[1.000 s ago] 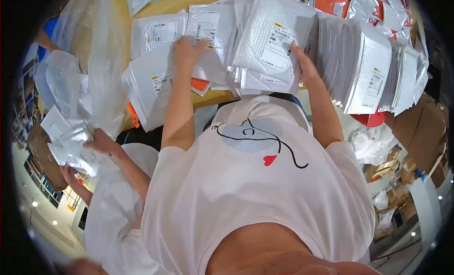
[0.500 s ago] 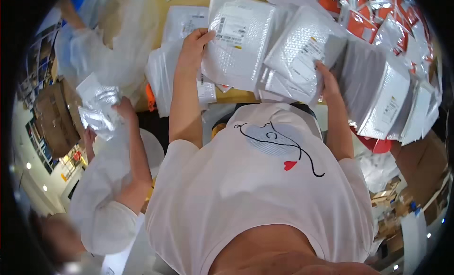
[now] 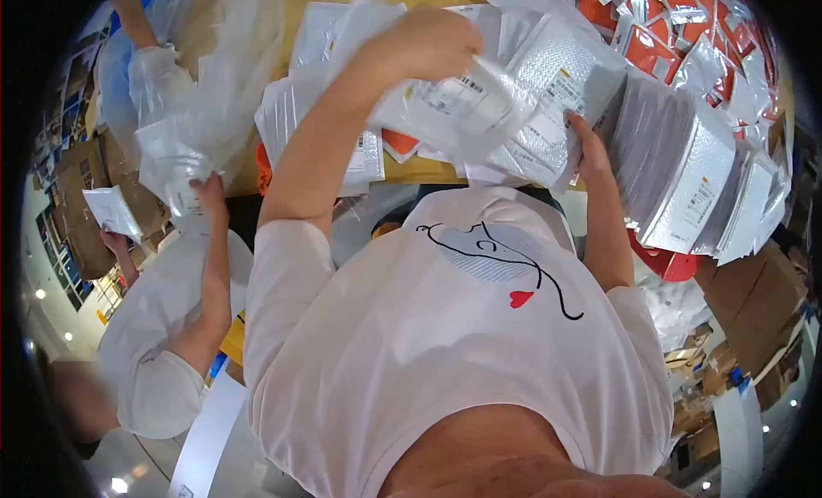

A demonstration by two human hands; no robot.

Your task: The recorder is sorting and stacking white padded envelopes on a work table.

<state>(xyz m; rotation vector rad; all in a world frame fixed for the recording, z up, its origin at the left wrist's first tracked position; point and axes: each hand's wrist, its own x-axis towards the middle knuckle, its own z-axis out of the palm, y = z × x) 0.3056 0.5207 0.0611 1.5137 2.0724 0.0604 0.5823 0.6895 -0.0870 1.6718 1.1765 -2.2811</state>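
My left hand (image 3: 432,46) is raised over the table with its fingers curled. It grips a white bubble mailer (image 3: 467,100), which is tilted and smeared by motion, with a printed label on it. To the right, my right hand (image 3: 589,145) holds another bubble mailer (image 3: 578,65) by its lower right edge, thumb on top and fingers hidden beneath. That mailer also bears a label and rests on more mailers. Between my hands, flat mailers overlap on the wooden table (image 3: 437,170). An orange-red patch (image 3: 399,143) shows under them.
A row of stacked mailers (image 3: 676,155) stands right of my right hand. Red-and-silver packets (image 3: 685,35) are heaped at the far right. More mailers (image 3: 282,121) lie at left. A co-worker (image 3: 163,327) beside me handles mailers near clear plastic bags (image 3: 227,61). Cardboard (image 3: 753,292) lies at lower right.
My left hand has moved right and away from me, and the mailer in it has tilted. My right hand has barely moved. The co-worker's hands have drawn apart.
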